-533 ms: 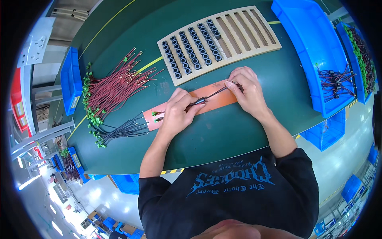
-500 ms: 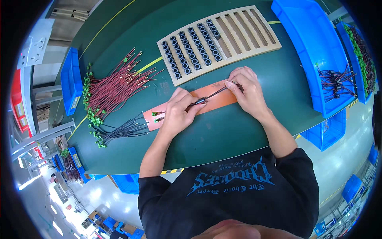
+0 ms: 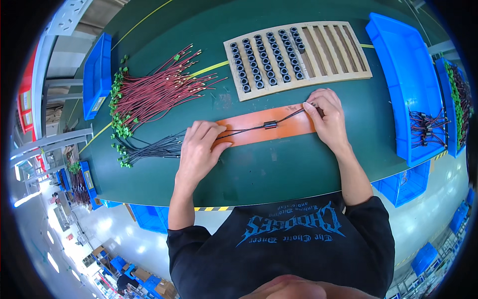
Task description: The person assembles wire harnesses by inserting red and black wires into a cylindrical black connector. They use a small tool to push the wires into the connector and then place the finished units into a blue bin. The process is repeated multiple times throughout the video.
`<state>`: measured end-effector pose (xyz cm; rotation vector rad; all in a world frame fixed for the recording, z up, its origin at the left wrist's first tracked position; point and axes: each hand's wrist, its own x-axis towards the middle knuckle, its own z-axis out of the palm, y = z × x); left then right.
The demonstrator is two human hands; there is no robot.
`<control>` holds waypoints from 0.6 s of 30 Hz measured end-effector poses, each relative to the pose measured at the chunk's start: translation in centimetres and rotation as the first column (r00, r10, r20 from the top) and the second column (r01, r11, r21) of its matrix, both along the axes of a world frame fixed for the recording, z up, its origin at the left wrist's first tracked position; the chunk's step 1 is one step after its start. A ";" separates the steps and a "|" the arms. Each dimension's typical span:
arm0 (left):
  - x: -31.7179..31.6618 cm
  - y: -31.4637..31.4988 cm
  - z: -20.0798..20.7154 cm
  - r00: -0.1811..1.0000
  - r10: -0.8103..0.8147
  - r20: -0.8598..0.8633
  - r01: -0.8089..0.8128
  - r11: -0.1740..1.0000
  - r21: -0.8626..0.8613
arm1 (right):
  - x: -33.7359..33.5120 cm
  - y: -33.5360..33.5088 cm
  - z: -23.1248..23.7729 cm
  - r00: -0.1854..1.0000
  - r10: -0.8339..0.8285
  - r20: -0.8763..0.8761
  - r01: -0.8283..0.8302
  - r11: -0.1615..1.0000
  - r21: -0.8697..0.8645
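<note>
A small black cylindrical core (image 3: 270,124) sits midway along a set of dark wires (image 3: 244,130), which pass through it. Beneath them lies a long orange board (image 3: 284,130), tilted slightly up to the right. My left hand (image 3: 199,149) is curled over the wires' left part, thumb apart from the index finger at the tips; the wire ends there are hidden under it. At the board's right end my right hand (image 3: 326,114) pinches the other wire ends between thumb and fingers. The wires stretch nearly straight between both hands.
Beyond the board stands a wooden slotted tray (image 3: 338,77) partly filled with black cores. Red wires (image 3: 154,92) and black wires (image 3: 154,148) with green connectors lie at left. Blue bins flank the green table: one at left (image 3: 97,74), a larger one at right (image 3: 398,65) holding finished-looking wire bundles (image 3: 425,127).
My left hand has let go of the core and slid left along the wires, uncovering the core and covering the green connectors. My right hand keeps its pinch. The whole view has shifted.
</note>
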<state>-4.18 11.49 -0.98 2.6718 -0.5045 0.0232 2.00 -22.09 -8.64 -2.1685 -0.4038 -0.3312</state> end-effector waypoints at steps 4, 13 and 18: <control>-0.9 1.8 0.0 0.997 0.073 0.006 -0.073 0.997 -0.035 | 0.0 0.1 0.1 1.000 0.016 0.014 -0.016 1.000 -0.011; -2.4 4.5 -2.3 0.953 0.263 -0.150 -0.299 0.894 -0.334 | -0.1 0.1 0.0 1.000 0.025 -0.004 -0.025 1.000 -0.014; -2.2 6.0 -3.9 0.992 0.130 -0.007 -0.125 0.942 -0.311 | 0.0 0.2 0.3 1.000 0.023 -0.009 -0.023 0.999 -0.027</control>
